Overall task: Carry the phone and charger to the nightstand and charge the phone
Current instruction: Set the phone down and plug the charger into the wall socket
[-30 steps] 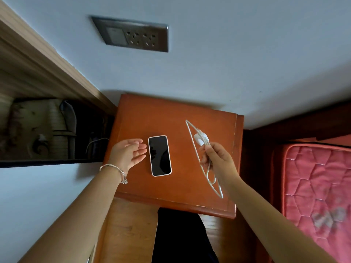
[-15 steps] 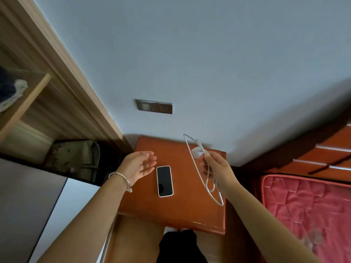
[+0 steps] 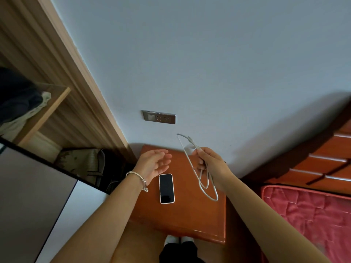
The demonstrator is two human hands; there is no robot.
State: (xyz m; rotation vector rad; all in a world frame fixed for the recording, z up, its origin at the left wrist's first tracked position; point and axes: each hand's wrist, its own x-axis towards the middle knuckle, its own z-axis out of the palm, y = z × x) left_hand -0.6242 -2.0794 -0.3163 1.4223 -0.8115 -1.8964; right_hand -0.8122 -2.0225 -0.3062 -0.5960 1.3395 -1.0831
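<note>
A white-edged phone (image 3: 166,188) lies screen up on the orange-brown nightstand (image 3: 190,215). My left hand (image 3: 153,164) hovers open above the nightstand's back left part, just beyond the phone, holding nothing. My right hand (image 3: 209,164) is closed on the white charger (image 3: 190,149), whose plug block shows at my fingertips. Its cable (image 3: 206,184) hangs in loops from my fist over the nightstand's right side, and one loop rises toward the wall. A grey wall socket plate (image 3: 159,117) sits on the wall above the nightstand.
A wooden wardrobe (image 3: 57,103) with open shelves and clothes stands at the left. A bed with a red quilted mattress (image 3: 307,215) and a wooden headboard (image 3: 322,160) is at the right. My feet (image 3: 179,241) stand at the nightstand's front edge.
The view has tilted up and pulled back, so the socket and more wall show. My right hand has lifted the charger higher toward the wall. The phone has stayed put.
</note>
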